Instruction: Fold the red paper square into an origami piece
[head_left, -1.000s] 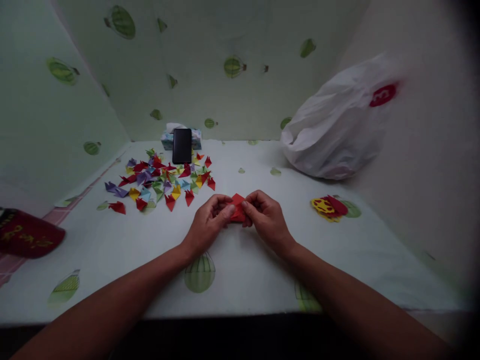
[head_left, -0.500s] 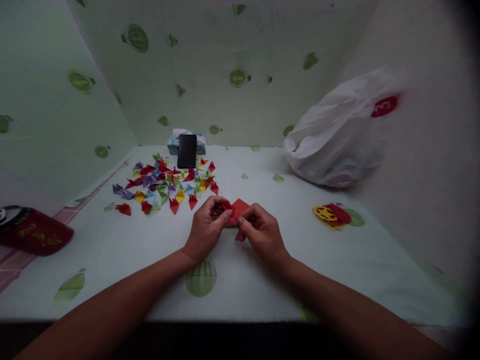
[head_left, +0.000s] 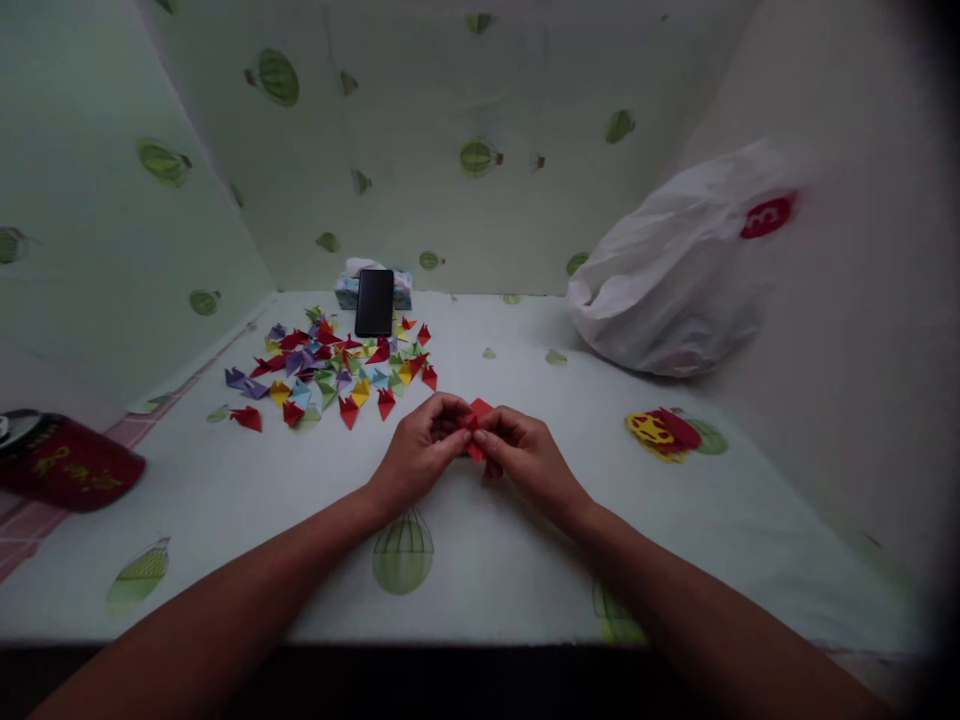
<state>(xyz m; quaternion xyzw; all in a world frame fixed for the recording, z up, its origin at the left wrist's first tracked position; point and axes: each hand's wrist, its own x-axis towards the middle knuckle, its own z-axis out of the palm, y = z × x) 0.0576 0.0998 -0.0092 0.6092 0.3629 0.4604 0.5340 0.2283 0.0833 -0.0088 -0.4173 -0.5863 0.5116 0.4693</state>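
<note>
A small piece of red origami paper (head_left: 481, 407), partly folded, is held between my two hands near the middle of the table. My left hand (head_left: 422, 447) pinches its left side between thumb and fingers. On the other side, my right hand (head_left: 528, 455) grips it the same way, the two thumbs almost touching. Much of the paper is hidden behind the fingers. Beyond my left hand lies a spread of small folded paper cranes (head_left: 330, 365) in red, purple, yellow, green and blue.
A black phone (head_left: 374, 303) leans on a tissue box (head_left: 346, 291) at the back. To the right are yellow and red paper cut-outs (head_left: 664, 433) and a large white plastic bag (head_left: 667, 270). A dark red can (head_left: 71, 462) lies at the far left.
My right hand has shifted slightly, and the thumbs have come closer together. Less of the red paper shows between the fingers now.
</note>
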